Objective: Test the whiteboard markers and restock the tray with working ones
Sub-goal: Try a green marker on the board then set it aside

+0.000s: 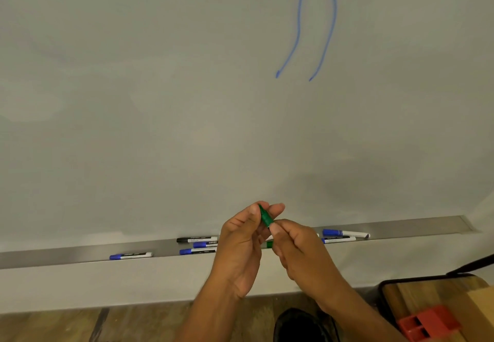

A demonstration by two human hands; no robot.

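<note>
Here, green marker (266,218), cap on

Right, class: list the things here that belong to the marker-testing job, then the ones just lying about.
Job:
- green marker, held by left hand and right hand
- other markers
- tray
- whiteboard with blue lines

Lying about:
- red plastic block
- wooden surface
</note>
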